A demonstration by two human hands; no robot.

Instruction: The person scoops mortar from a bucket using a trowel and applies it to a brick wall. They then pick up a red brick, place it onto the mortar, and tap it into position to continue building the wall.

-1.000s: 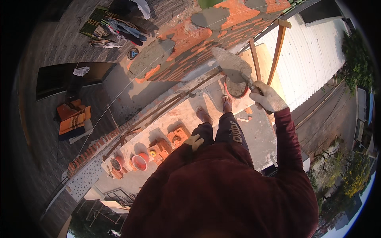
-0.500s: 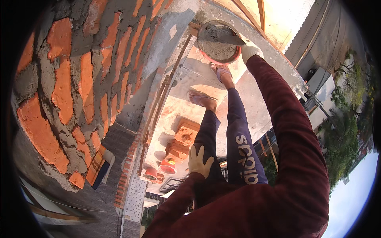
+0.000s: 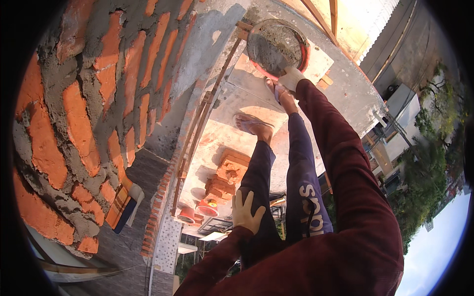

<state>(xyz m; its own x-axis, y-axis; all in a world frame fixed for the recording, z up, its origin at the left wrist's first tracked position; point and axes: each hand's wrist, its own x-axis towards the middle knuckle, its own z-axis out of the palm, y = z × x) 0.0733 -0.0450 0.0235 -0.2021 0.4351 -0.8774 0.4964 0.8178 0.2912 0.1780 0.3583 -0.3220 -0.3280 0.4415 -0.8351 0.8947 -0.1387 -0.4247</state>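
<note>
My right hand (image 3: 292, 78), in a pale glove, is closed at the near rim of a round red-edged basin (image 3: 306, 55) of wet grey mortar (image 3: 284, 40). It grips a trowel, whose blade is hard to tell from the mortar around it. My left hand (image 3: 248, 213), gloved too, lies with fingers spread on my left thigh and holds nothing. One of my sandalled feet (image 3: 281, 93) stands right beside the basin, the other (image 3: 254, 125) a little nearer.
A brick wall (image 3: 81, 123) with fresh mortar joints rises at the left. Bricks (image 3: 229, 170) are stacked on the ledge left of my legs, with a red bucket (image 3: 207, 208) close by. A wooden strip (image 3: 197, 133) runs along the ledge's left edge. More brick pieces (image 3: 326, 80) lie right of the basin.
My right hand has moved from the basin's right rim to its near side, and the trowel blade has gone down into the mortar. My left hand stays on my thigh.
</note>
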